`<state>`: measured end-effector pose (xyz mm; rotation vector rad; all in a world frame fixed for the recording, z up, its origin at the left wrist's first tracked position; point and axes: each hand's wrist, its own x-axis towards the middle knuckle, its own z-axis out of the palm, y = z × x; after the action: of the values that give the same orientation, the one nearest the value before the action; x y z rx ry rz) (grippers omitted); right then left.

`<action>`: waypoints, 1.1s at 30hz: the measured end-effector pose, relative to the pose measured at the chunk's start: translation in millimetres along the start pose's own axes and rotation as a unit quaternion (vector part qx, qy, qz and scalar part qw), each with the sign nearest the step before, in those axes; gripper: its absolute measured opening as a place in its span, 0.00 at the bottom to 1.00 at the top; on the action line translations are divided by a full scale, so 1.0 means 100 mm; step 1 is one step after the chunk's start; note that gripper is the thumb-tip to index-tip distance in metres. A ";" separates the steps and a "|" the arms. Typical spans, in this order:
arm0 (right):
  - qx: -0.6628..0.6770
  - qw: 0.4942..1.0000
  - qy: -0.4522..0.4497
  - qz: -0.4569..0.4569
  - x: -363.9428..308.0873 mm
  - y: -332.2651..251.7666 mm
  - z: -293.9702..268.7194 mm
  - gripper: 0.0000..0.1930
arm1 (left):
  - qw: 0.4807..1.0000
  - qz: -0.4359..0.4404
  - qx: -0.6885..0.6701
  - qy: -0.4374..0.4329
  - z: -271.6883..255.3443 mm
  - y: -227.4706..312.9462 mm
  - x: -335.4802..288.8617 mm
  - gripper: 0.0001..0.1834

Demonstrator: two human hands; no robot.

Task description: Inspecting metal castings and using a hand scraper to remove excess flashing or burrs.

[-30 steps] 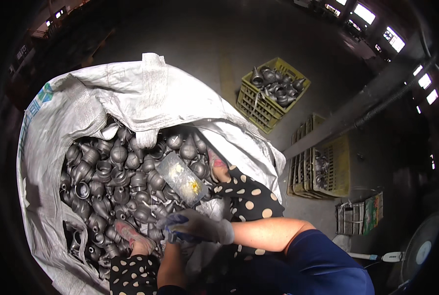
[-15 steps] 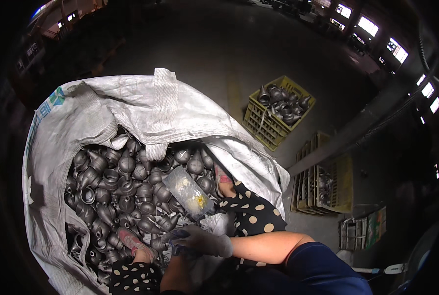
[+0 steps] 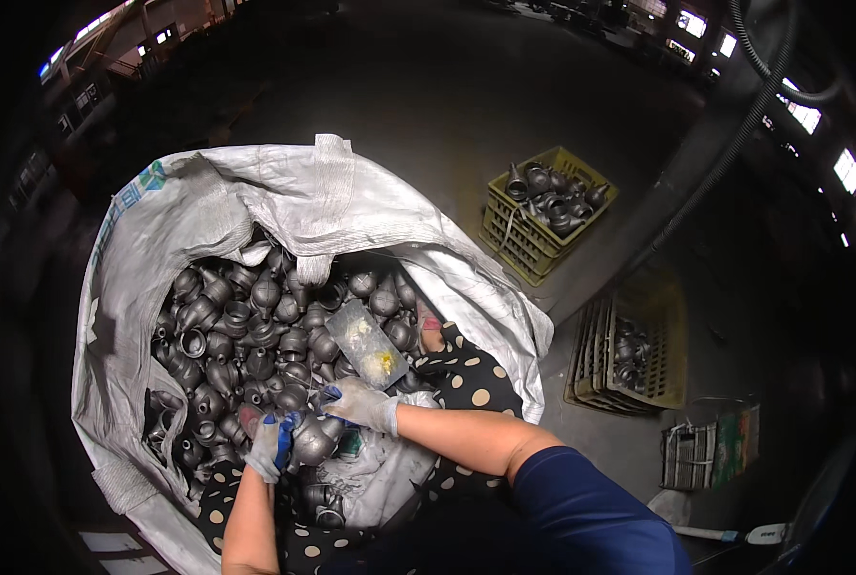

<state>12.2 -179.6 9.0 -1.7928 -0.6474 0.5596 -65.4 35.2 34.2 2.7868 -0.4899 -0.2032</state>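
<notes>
My left hand (image 3: 271, 447), in a pale glove with a blue palm, grips a dark grey bulb-shaped metal part (image 3: 315, 441) from its left side. My right hand (image 3: 359, 403), gloved alike, is closed at the upper right of that part; what its fingers pinch is hidden. Both hands are over my lap, inside a large white woven sack (image 3: 112, 383). Many similar metal parts (image 3: 246, 331) lie heaped in it. A flat grey rectangular block (image 3: 365, 347) with white and yellow residue lies on the heap just beyond my right hand.
A yellow crate (image 3: 533, 240) filled with similar parts stands on the floor at the far right. Nearer are more stacked yellow crates (image 3: 672, 355) with parts inside. A slanting grey post (image 3: 639, 230) rises beside them. My legs in dotted fabric (image 3: 476, 379) rest within the sack.
My hands were close together near my lap; now they are apart, with a bulb-shaped metal part in view between them. My left hand has come into view. The view has shifted slightly.
</notes>
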 end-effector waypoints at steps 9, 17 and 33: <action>0.175 0.956 -0.085 -0.218 -0.08 0.02 0.05 0.11 | 0.781 -0.190 -0.590 0.080 -0.56 0.47 -0.19 0.14; 0.420 0.883 -0.063 0.201 -0.18 -0.03 -0.02 0.16 | 0.902 -0.144 -0.363 0.184 -0.11 -0.19 -0.26 0.16; 0.461 0.860 -0.096 0.196 -0.15 -0.08 -0.13 0.09 | 0.709 -0.180 -0.621 0.281 -0.15 -0.06 -0.20 0.17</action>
<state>8.3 -196.2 21.1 -0.9400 -0.0675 1.1133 -79.1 51.9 47.8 1.4112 0.3063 0.1946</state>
